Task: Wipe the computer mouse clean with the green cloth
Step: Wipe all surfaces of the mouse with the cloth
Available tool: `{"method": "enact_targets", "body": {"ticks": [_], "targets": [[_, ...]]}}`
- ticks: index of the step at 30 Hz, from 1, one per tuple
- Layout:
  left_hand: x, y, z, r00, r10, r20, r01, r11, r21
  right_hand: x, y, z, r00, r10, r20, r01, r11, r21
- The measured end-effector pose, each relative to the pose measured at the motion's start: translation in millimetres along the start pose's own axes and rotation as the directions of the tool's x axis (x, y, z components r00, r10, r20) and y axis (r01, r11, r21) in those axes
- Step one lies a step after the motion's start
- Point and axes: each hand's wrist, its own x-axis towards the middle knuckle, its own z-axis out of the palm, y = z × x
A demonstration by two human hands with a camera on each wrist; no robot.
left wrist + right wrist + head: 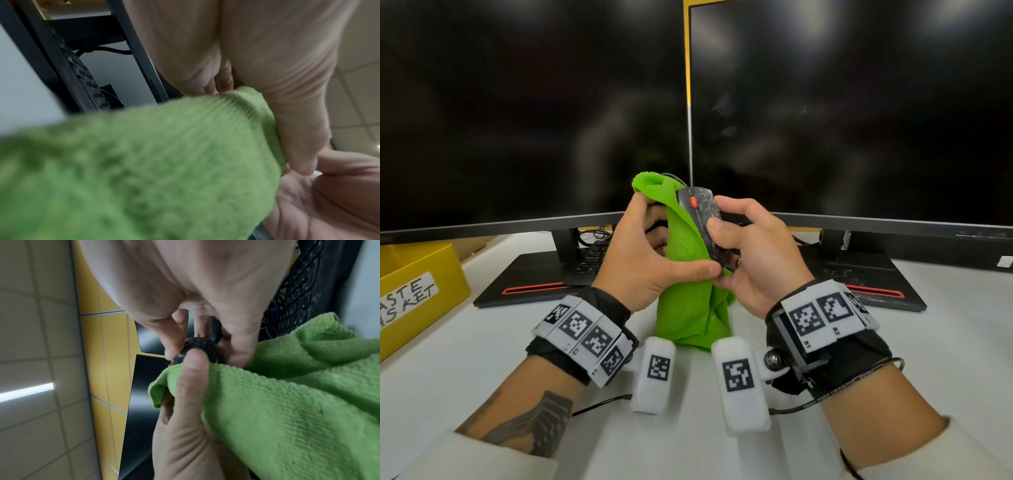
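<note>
Above the table, my right hand [722,248] grips a black computer mouse [702,219] with a red scroll wheel, nose up; whitish smears cover its top. The right thumb lies on its upper face and the other fingers curl under its lower end. My left hand [671,236] holds the green cloth [688,301], which is draped against the mouse's left side and hangs down to the table. The left thumb presses the cloth's edge [226,369] onto the mouse's rear [197,345]. In the left wrist view the cloth [144,162] fills most of the frame, and the mouse is hidden.
Two dark monitors [534,102] [859,102] stand close behind the hands on flat black stands [530,277]. A black keyboard [592,257] lies between the stands. A yellow waste basket [417,274] sits at the left on the white table [482,359].
</note>
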Motion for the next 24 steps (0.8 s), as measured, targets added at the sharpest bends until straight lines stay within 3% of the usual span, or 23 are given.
{"method": "enact_targets", "body": {"ticks": [4, 11, 18, 24], "targets": [[1, 4, -2, 1.000, -0.014, -0.015, 0.014, 0.999, -0.050, 0, 0, 0, 1.000, 0.009, 0.025, -0.010, 0.999, 0.045], [2, 5, -10, 0.994, -0.046, 0.100, 0.054, 0.995, -0.083, 1, -2, -4, 1.000, 0.020, 0.004, -0.021, 0.997, 0.076], [0, 11, -2, 0.999, 0.016, -0.037, -0.012, 0.994, 0.107, 0, 3, 5, 1.000, 0.019, -0.007, -0.019, 1.000, 0.020], [1, 15, -2, 1.000, -0.004, -0.025, 0.004, 1.000, 0.005, 0, -2, 2, 1.000, -0.008, -0.004, 0.008, 0.999, 0.048]]}}
